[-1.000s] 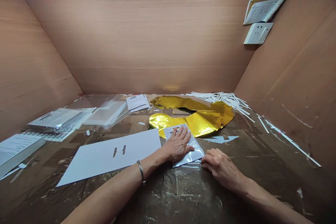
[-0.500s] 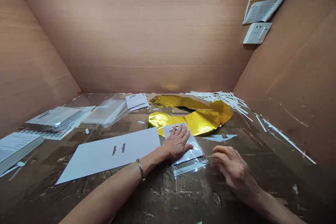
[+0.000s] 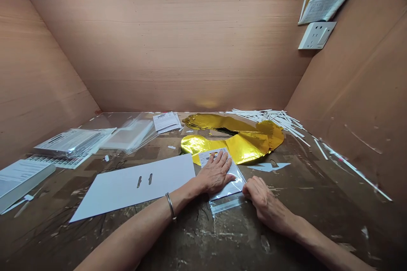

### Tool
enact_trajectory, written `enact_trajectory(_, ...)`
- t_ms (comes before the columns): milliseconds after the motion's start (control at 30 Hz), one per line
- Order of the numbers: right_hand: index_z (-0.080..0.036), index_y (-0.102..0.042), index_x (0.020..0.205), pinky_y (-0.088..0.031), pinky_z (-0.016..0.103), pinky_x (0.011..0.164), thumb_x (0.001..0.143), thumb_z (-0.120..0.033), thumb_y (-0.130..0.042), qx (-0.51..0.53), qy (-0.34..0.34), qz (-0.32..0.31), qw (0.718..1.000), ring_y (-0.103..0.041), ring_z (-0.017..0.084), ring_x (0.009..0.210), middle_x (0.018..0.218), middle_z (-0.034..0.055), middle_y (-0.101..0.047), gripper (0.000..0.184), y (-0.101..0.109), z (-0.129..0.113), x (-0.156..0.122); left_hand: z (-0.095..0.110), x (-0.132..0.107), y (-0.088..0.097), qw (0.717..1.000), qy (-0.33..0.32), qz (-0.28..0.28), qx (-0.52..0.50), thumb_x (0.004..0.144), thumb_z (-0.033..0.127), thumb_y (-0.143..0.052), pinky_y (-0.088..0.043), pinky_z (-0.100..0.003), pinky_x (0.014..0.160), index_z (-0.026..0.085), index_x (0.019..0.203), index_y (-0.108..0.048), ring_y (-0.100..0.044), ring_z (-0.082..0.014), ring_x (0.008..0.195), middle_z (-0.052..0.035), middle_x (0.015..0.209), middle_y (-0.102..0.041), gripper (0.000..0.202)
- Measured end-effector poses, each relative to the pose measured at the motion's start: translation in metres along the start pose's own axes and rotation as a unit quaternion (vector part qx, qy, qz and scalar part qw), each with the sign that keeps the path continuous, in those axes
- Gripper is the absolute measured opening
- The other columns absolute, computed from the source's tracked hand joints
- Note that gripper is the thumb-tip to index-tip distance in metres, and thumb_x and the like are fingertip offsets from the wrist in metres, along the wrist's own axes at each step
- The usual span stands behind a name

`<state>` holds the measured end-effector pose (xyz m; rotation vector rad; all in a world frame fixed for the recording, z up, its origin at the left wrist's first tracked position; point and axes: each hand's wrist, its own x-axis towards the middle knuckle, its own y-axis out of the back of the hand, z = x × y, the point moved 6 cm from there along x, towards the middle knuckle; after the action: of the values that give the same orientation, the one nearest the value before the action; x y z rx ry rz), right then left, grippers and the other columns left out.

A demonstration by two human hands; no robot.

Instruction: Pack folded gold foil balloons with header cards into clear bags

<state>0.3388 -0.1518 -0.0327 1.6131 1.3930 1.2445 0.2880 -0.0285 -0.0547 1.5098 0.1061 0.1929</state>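
My left hand (image 3: 216,172) lies flat with fingers spread on a clear plastic bag (image 3: 235,185) that holds a white printed card. The bag's clear flap (image 3: 227,206), with a pale strip along it, points towards me. At the right end of that flap is my right hand (image 3: 259,194), its fingers curled closed on the bag's corner; the fingertips are partly hidden. Shiny gold foil (image 3: 251,146) in a curved shape lies just behind the bag. Left of the bag, and partly behind my left forearm, rests a long white card (image 3: 127,186) with two hanger slots.
Printed packets (image 3: 66,143), clear bags (image 3: 130,135) and a stack of cards (image 3: 23,180) lie on the left. Small printed cards (image 3: 165,122) stand near the back wall. White strips (image 3: 270,116) are heaped at the back right. A socket (image 3: 318,35) is mounted on the wall.
My right hand has moved left, from beside the bag to the right end of its flap, and its fingers have closed there. My left hand stays pressed on the bag.
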Motion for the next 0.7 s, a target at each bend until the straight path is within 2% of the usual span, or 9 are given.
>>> enact_trajectory(100, -0.018, -0.041, 0.076, -0.036, 0.030, 0.066, 0.075, 0.000, -0.031, 0.068, -0.054, -0.016, 0.996, -0.042, 0.016, 0.072, 0.078, 0.0042, -0.048, 0.021, 0.003, -0.002, -0.005, 0.002, 0.000, 0.001, 1.000, -0.016, -0.004, -0.001, 0.085, 0.053, -0.010, -0.006, -0.045, 0.102, 0.012, 0.132, -0.019, -0.004, -0.0258, 0.129, -0.0137, 0.140, -0.016, 0.064)
enact_trajectory(233, -0.020, -0.038, 0.075, -0.038, 0.027, 0.065, 0.077, -0.007, -0.036, 0.189, -0.144, -0.051, 0.970, -0.045, 0.014, 0.072, 0.078, 0.0014, -0.049, 0.014, 0.007, -0.003, -0.015, 0.005, -0.001, 0.003, 0.999, -0.035, 0.001, 0.005, 0.085, 0.054, -0.010, -0.007, -0.045, 0.101, 0.011, 0.132, -0.019, -0.004, -0.0270, 0.129, -0.0143, 0.140, -0.016, 0.065)
enact_trajectory(333, -0.021, -0.039, 0.073, -0.039, 0.025, 0.062, 0.078, -0.010, -0.039, 0.225, -0.163, -0.062, 0.959, -0.046, 0.013, 0.069, 0.074, -0.0005, -0.050, 0.012, 0.012, -0.005, -0.020, 0.006, -0.001, 0.003, 0.999, -0.037, 0.006, 0.012, 0.085, 0.054, -0.010, -0.007, -0.045, 0.101, 0.011, 0.132, -0.020, -0.006, -0.0277, 0.129, -0.0153, 0.140, -0.017, 0.065)
enact_trajectory(500, -0.019, -0.047, 0.085, -0.036, 0.029, 0.071, 0.078, -0.008, -0.043, 0.127, -0.079, 0.002, 0.989, -0.046, 0.016, 0.080, 0.083, 0.0023, -0.052, 0.013, 0.022, -0.007, -0.010, 0.005, 0.000, 0.001, 0.999, -0.043, 0.011, 0.008, 0.084, 0.054, -0.011, -0.009, -0.047, 0.100, 0.010, 0.132, -0.021, -0.007, -0.0295, 0.128, -0.0157, 0.139, -0.018, 0.066)
enact_trajectory(567, -0.019, -0.048, 0.088, -0.035, 0.030, 0.070, 0.079, -0.009, -0.044, 0.080, -0.046, -0.001, 0.996, -0.045, 0.016, 0.079, 0.083, 0.0028, -0.053, 0.014, 0.015, -0.007, -0.007, 0.005, 0.000, 0.000, 0.999, -0.045, 0.013, 0.005, 0.084, 0.054, -0.010, -0.009, -0.047, 0.100, 0.010, 0.132, -0.020, -0.008, -0.0300, 0.128, -0.0159, 0.139, -0.017, 0.066)
enact_trajectory(700, -0.016, -0.049, 0.077, -0.033, 0.032, 0.067, 0.082, -0.004, -0.033, -0.019, 0.016, -0.012, 1.000, -0.041, 0.017, 0.072, 0.076, 0.0048, -0.050, 0.020, -0.002, -0.008, -0.003, 0.004, -0.001, 0.000, 0.999, -0.046, 0.015, 0.005, 0.084, 0.054, -0.010, -0.009, -0.046, 0.100, 0.010, 0.132, -0.020, -0.007, -0.0290, 0.129, -0.0158, 0.139, -0.018, 0.066)
